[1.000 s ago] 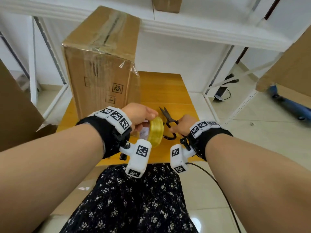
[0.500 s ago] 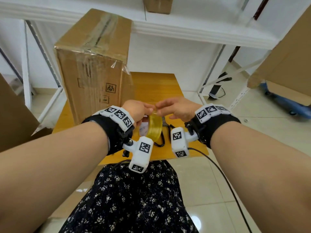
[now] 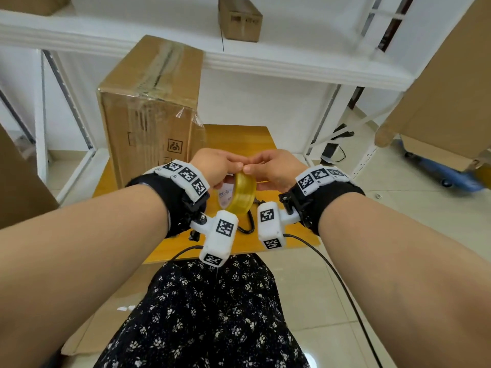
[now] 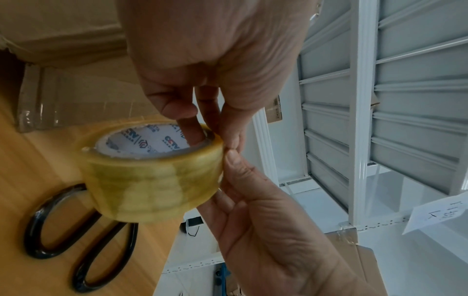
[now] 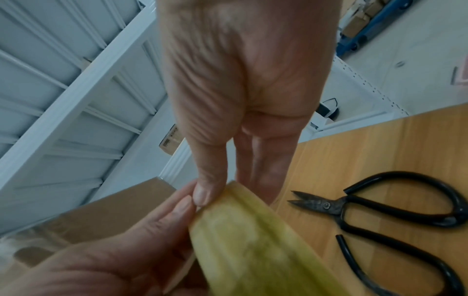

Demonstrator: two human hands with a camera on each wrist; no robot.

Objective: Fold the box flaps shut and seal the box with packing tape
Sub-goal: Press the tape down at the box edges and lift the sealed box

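Left hand [image 3: 216, 166] gripping the yellowish tape roll [image 3: 240, 193] with a finger through its core, right hand [image 3: 273, 168] pinching at the roll's top edge, both above the wooden worktop [image 3: 239, 139], taped cardboard box [image 3: 151, 110] standing far left, black scissors [image 5: 395, 224] lying on the worktop beneath

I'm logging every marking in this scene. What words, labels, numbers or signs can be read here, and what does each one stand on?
"CCTV": on the white inner core of the tape roll; the other print there is too blurred to read.
Square pictogram sign: on the side of the cardboard box; its other printing is too faint.
Handwritten characters: on the white paper tag on the shelf; not legible.
Label: on the small box on the shelf; too small.
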